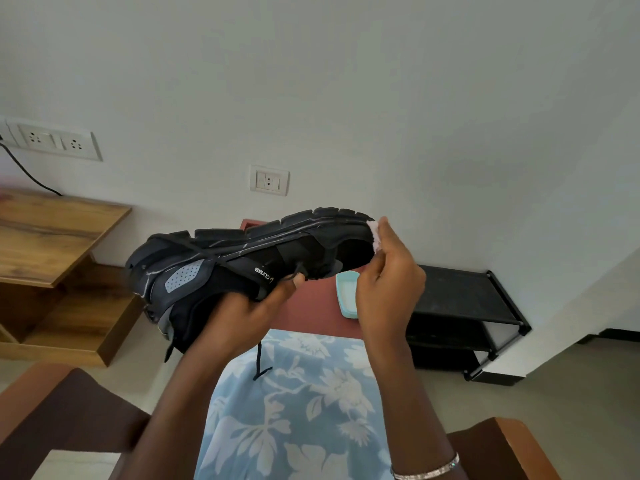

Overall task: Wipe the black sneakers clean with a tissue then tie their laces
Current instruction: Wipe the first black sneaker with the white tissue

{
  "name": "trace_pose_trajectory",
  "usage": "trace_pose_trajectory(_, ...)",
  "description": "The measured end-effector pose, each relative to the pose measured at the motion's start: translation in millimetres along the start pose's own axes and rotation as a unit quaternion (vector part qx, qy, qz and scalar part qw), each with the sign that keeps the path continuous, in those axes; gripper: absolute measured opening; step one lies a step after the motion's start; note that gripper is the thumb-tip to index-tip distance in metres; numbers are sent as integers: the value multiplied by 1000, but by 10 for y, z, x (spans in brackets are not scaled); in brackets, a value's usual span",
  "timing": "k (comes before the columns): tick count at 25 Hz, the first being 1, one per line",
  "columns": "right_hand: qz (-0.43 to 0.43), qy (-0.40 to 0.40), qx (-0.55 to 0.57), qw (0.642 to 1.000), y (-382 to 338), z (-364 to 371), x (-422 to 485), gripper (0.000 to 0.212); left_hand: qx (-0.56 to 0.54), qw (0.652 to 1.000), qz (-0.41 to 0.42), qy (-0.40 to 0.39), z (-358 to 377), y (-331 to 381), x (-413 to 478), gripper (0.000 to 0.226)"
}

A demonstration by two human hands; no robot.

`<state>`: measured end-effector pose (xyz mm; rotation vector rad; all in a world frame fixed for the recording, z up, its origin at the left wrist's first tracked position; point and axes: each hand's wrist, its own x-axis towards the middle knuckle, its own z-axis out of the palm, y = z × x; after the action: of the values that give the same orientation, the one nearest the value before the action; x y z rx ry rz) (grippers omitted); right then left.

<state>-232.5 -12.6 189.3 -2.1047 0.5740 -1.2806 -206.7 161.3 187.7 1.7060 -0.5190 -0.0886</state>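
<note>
Above my lap, the black sneaker (pixel 242 268) is held in the air on its side, tread turned toward the wall and heel end to the right. My left hand (pixel 242 317) grips it from below, fingers curled round the upper and thumb pressed by the laces. My right hand (pixel 388 282) pinches a small pale tissue (pixel 374 233) between curled fingers and holds it against the heel rim. One loose lace (pixel 259 362) dangles over my blue floral cloth (pixel 294 410). A silver bracelet (pixel 429 471) sits on my right wrist. Behind the shoe, a teal tray (pixel 348 294) lies on a red table (pixel 311 306); a black shoe rack (pixel 467 306) stands to the right, a wooden shelf unit (pixel 52 244) to the left, and a wall socket (pixel 269 180) sits above.
</note>
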Motion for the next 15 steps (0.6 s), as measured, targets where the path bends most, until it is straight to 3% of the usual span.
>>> trace_pose_trajectory(8,-175,-30,-36,983,-354,178,-458,49,20,1000,-2,-3,73,-184,-29,8)
trace_pose_trajectory(10,-154,-10,-26,988,-158,143,-324,49,23,1000,18,12,34,-185,-22,16)
trace_pose_trajectory(15,0,36,14,999,109,23,-82,46,13,999,47,20,-12,-134,-8,26)
